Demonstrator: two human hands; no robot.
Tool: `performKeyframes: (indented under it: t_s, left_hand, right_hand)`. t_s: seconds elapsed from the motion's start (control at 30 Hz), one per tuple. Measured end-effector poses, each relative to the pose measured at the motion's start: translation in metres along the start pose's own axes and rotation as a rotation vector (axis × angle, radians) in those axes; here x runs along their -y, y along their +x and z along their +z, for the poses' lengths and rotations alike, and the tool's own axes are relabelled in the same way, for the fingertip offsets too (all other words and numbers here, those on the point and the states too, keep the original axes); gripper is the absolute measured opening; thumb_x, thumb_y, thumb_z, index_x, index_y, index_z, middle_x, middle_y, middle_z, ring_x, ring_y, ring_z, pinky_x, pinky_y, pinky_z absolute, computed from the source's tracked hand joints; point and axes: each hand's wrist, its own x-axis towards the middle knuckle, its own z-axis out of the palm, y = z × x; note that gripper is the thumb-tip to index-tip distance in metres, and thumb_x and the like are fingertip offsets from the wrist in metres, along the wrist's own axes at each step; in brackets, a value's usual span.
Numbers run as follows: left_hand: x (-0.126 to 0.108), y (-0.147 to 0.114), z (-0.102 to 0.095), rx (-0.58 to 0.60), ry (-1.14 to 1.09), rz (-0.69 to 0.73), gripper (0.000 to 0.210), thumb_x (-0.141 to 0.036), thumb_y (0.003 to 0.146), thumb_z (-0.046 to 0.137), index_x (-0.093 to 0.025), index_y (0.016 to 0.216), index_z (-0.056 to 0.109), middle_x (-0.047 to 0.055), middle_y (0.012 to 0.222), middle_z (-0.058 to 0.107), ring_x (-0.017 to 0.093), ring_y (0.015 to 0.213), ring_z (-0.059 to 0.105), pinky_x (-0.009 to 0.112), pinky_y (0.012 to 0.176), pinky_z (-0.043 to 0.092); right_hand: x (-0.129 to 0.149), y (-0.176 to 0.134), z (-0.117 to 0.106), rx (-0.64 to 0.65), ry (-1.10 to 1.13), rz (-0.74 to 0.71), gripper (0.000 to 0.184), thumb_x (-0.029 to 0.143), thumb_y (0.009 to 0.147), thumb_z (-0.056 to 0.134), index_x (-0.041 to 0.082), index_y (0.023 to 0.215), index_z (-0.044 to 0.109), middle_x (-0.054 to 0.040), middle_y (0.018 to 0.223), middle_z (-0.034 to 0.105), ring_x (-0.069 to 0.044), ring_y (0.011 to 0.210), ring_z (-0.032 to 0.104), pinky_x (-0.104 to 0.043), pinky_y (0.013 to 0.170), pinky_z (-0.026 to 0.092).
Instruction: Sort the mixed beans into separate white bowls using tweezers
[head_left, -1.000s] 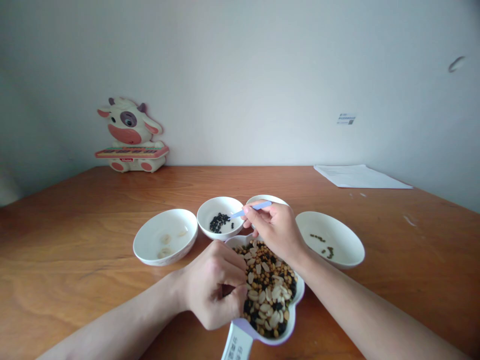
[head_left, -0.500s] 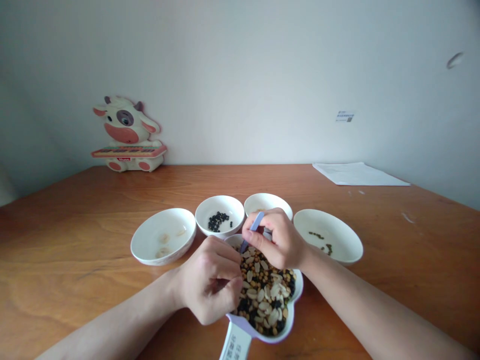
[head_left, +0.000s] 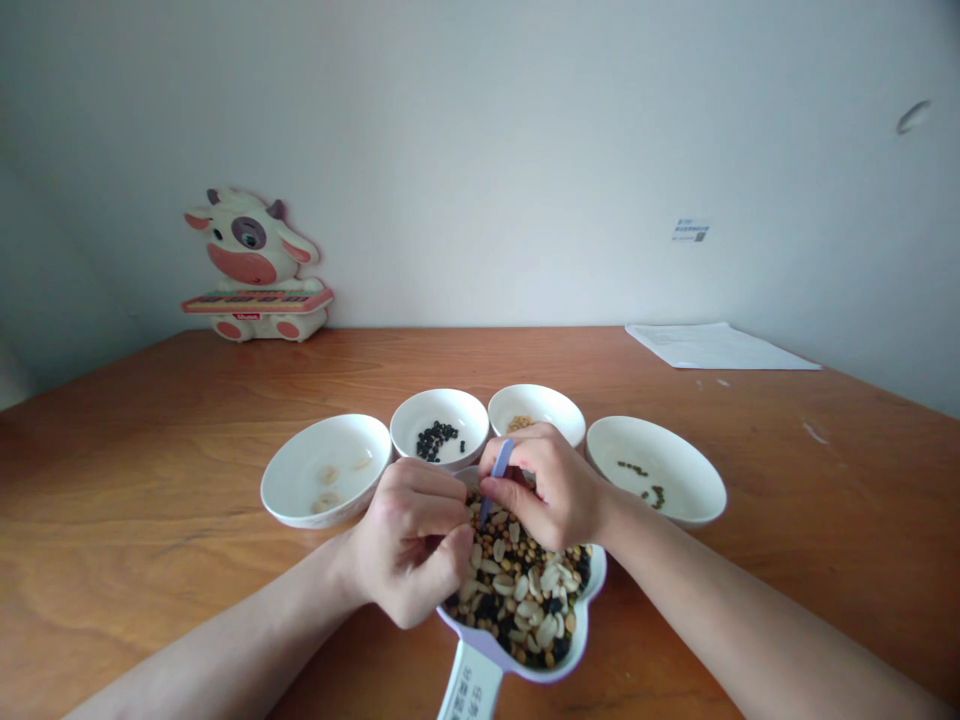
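Note:
My right hand [head_left: 551,490] pinches a slim, flat purple stick [head_left: 502,459], whose lower end points down into a cloud-shaped purple-and-white bowl [head_left: 598,578]. That bowl has a labelled handle and holds a mix of peanuts [head_left: 546,630], black beans and small yellow beans. Over the bowl's left side, my left hand [head_left: 412,545] is closed with its fingers curled; anything inside it is hidden. Behind the hands, one white bowl [head_left: 412,405] has black beans [head_left: 433,440], and another [head_left: 562,405] has yellow beans [head_left: 520,423], partly covered by my right hand.
At the left a white bowl [head_left: 289,465] holds a few pale pieces [head_left: 327,475]. A right-hand white bowl [head_left: 690,480] holds small green beans [head_left: 658,495]. A cow-shaped toy keyboard [head_left: 259,270] stands at the back left, and paper [head_left: 716,347] lies at the back right.
My left hand has shifted slightly left and up. My right hand has moved a little left and lower with the purple stick, which now stands more upright and uncovers the yellow beans behind.

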Motion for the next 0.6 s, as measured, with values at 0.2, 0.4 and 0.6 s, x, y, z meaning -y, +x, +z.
performKeyframes:
  t_s: [0.2, 0.4, 0.6]
  left_hand:
    - [0.0008, -0.0020, -0.0006, -0.036, 0.020, -0.017, 0.029, -0.009, 0.078, 0.044, -0.016, 0.051, 0.042, -0.001, 0.042, 0.039, 0.010, 0.043, 0.029, 0.030, 0.047, 0.018]
    - [0.0025, -0.0031, -0.0014, -0.043, 0.037, -0.040, 0.029, -0.009, 0.079, 0.045, -0.016, 0.051, 0.043, 0.000, 0.043, 0.042, 0.010, 0.044, 0.032, 0.029, 0.047, 0.019]
    - [0.0029, -0.0042, -0.0019, -0.050, 0.052, -0.054, 0.029, -0.008, 0.079, 0.046, -0.016, 0.051, 0.040, -0.001, 0.044, 0.039, 0.010, 0.044, 0.032, 0.029, 0.047, 0.019]
  right_hand:
    - [0.0013, 0.0017, 0.0013, -0.096, -0.046, 0.019, 0.019, 0.019, 0.083, 0.054, 0.016, 0.065, 0.057, -0.0029, 0.060, 0.060, -0.014, 0.056, 0.052, -0.027, 0.057, 0.037]
    - [-0.0015, 0.0002, 0.0047, -0.074, -0.077, 0.036, 0.017, 0.017, 0.083, 0.055, 0.015, 0.067, 0.060, -0.0029, 0.063, 0.062, -0.015, 0.058, 0.055, -0.027, 0.058, 0.039]
    - [-0.0026, 0.0000, 0.0067, -0.026, -0.084, 0.047, 0.012, 0.013, 0.083, 0.058, 0.016, 0.074, 0.065, -0.0041, 0.074, 0.070, -0.016, 0.067, 0.063, -0.026, 0.065, 0.044]
